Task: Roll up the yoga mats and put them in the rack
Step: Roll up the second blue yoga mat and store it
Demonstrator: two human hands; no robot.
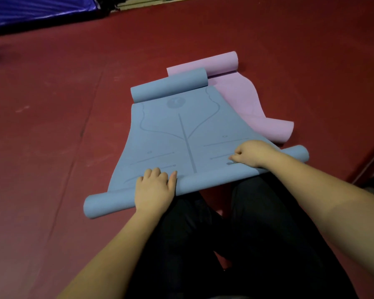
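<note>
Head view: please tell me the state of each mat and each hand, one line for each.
Blue mat: partly rolled at the near end, far end curled, middle flat on the floor.
Pink mat: mostly unrolled, far end curled, partly under the blue mat.
Left hand: fingers curled over the near roll.
Right hand: fingers curled on the near roll.

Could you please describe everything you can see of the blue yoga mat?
The blue yoga mat lies on the red floor, matte and foam-like, printed with darker alignment lines and a round emblem. Both ends are curled into rolls; the middle lies flat. The left hand and right hand grip the near roll. It overlaps a pink mat.
</note>
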